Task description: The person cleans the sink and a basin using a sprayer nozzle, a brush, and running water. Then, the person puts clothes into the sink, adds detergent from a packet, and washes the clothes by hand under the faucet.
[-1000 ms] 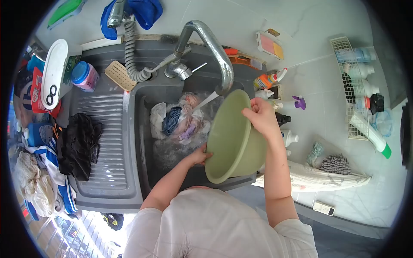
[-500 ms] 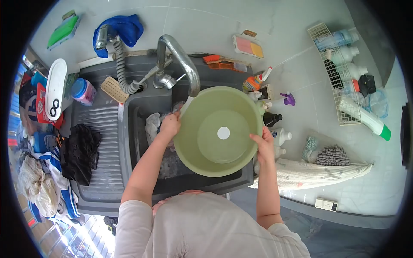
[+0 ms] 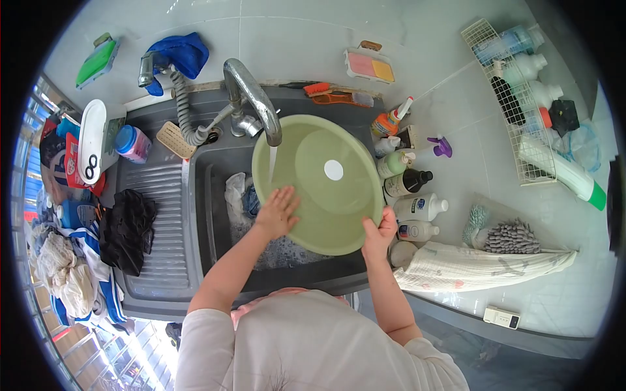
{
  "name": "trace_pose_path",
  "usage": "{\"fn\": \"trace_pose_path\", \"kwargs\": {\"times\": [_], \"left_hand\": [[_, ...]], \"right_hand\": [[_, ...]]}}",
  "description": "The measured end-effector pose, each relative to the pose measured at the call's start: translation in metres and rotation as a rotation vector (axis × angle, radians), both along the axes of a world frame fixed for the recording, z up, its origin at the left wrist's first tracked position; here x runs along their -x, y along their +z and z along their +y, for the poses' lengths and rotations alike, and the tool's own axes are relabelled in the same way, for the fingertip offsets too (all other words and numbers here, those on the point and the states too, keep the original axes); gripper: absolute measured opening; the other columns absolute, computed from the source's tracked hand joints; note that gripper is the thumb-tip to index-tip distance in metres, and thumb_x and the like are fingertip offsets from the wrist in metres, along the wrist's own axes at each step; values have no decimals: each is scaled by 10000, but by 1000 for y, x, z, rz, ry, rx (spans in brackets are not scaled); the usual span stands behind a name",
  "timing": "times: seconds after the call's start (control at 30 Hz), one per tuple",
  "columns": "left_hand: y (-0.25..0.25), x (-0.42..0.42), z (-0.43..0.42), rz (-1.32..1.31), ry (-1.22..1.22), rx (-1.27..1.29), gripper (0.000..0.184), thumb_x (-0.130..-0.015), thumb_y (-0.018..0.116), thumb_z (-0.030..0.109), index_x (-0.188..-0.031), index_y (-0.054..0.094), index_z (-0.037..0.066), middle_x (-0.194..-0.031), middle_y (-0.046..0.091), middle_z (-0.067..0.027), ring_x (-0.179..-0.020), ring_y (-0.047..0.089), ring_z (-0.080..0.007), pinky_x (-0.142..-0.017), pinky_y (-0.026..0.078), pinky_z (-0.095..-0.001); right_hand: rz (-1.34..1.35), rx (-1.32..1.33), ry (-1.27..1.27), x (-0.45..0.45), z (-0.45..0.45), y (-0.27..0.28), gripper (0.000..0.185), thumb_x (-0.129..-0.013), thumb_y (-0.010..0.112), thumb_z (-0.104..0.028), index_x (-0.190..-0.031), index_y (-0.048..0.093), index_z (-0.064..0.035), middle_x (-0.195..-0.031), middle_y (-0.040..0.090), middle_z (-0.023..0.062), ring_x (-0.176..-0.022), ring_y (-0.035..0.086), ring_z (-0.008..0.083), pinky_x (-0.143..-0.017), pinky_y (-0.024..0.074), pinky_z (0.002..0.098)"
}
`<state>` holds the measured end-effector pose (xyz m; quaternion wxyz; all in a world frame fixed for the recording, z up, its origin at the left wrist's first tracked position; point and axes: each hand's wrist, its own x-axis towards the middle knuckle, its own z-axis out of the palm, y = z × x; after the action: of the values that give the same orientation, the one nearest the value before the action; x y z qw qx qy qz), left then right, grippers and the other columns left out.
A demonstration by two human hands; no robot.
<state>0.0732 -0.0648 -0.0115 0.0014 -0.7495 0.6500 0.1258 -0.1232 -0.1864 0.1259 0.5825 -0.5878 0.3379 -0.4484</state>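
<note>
Tub [image 3: 332,205]: holding over sink [image 3: 207,221], under running tap [image 3: 251,94]. With right hand [image 3: 379,236], pinching near right edge. With left hand [image 3: 276,214], spreading wide over near left edge; touching, cannot tell.

Wall [image 3: 300,45]: pale grey and smooth, shiny in spots, with thin straight lines across it.
Wire rack [image 3: 479,42]: white, full of little square holes, hanging on the wall at the right.
Draining board [image 3: 173,228]: grey, with long ridges side by side.
Floor [image 3: 469,365]: bluish grey, with cloudy marks, showing at the bottom right.
Bars [image 3: 111,358]: thin and shiny, crossing at the bottom left.
Light [image 3: 153,342]: bright white near the bars, softer on the wall.
</note>
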Motion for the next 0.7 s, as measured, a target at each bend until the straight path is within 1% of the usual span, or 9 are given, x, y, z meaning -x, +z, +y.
{"fn": "trace_pose_path", "kwargs": {"times": [0.03,0.1,0.13,0.2,0.23,0.3,0.4,0.53,0.7], "left_hand": [[-5,13,-2,1,6,-1,605,-979,345,434,-1498,251,137,-1567,174,-124,-1451,142,-272,-1178,77,-427],[-12,36,-10,357,-115,117,579,-989,319,438,-1504,241,186,-1566,202,-75,-1444,178,-264,-1178,98,-436],[-4,46,-14,355,-101,119,579,-989,319,438,-1504,241,186,-1566,202,-75,-1444,178,-264,-1178,98,-436],[8,59,-19,662,-113,199,555,-992,318,435,-1501,248,224,-1566,209,-27,-1436,210,-250,-1177,111,-454],[1,55,-20,662,-107,199,555,-992,318,435,-1501,248,224,-1566,209,-27,-1436,210,-250,-1177,111,-454],[-20,35,-23,301,-116,254,564,-988,320,454,-1497,254,221,-1565,214,-14,-1434,213,-226,-1181,88,-455],[-27,-19,-25,-24,-193,222,553,-984,335,455,-1484,286,223,-1559,227,0,-1432,207,-196,-1183,70,-454],[-14,-51,-31,-27,-229,309,542,-970,390,427,-1467,326,219,-1550,245,6,-1434,188,-175,-1184,62,-454],[24,-60,-30,-100,-31,272,515,-949,460,333,-1441,374,206,-1546,243,11,-1440,172,-171,-1174,97,-472]], "right_hand": [[1,-1,6,-3,2,-2,219,-765,570,99,-784,436,-74,-724,493,-44,-648,412,21,-606,341,182],[31,102,-1,-9,5,-5,224,-765,573,95,-760,427,-75,-705,472,-50,-642,387,21,-600,325,181],[30,102,14,-9,5,-4,224,-765,573,95,-760,427,-75,-705,472,-50,-642,387,21,-600,325,181],[54,134,-4,-6,6,1,240,-761,581,98,-746,416,-76,-684,452,-49,-634,376,27,-595,317,187],[54,132,2,-3,7,4,240,-761,581,98,-746,416,-76,-684,452,-49,-634,376,27,-595,317,187],[79,191,4,3,7,9,244,-764,581,97,-731,409,-73,-669,451,-43,-621,372,33,-581,311,194],[141,283,64,22,6,3,251,-770,586,94,-714,406,-71,-666,459,-34,-613,377,39,-569,306,201],[181,331,18,28,10,4,251,-781,592,88,-705,408,-64,-671,469,-36,-615,383,42,-570,315,199],[161,93,-107,31,-5,10,205,-803,590,85,-756,452,-59,-731,524,-29,-651,448,32,-618,387,197]]}}
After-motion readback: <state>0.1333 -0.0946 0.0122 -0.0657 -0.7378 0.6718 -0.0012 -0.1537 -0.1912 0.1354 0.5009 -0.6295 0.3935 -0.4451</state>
